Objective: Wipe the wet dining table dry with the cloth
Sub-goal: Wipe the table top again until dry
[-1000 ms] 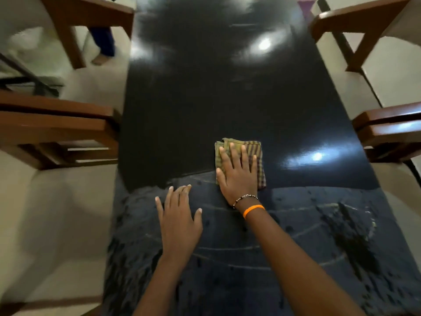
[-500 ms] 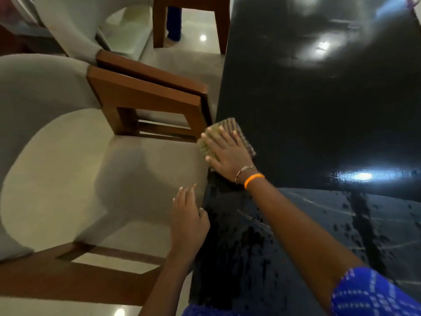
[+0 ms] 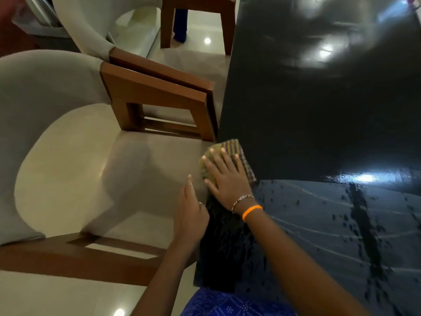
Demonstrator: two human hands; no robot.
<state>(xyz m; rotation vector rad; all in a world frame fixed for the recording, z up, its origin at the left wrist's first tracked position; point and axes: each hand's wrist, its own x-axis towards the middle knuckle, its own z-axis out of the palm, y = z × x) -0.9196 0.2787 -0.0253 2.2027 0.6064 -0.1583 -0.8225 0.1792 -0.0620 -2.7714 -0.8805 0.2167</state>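
The glossy black dining table (image 3: 319, 115) fills the right side; its far part looks dry and shiny, while the near part carries water drops and streaks (image 3: 355, 224). A folded yellow-green checked cloth (image 3: 237, 149) lies at the table's left edge. My right hand (image 3: 227, 176), with a bead bracelet and an orange band on the wrist, presses flat on the cloth with fingers spread. Beside it, my left hand (image 3: 190, 213) rests at the table's left edge, fingers loosely together, holding nothing.
A cushioned chair with wooden arms (image 3: 157, 96) stands close against the table's left edge, its beige seat (image 3: 91, 167) just left of my hands. A second chair (image 3: 196, 10) stands farther back. Shiny tiled floor (image 3: 205, 35) shows behind.
My right hand has slid the cloth from the table's middle to its left edge. My left hand followed to the edge. The view has swung left toward the chair.
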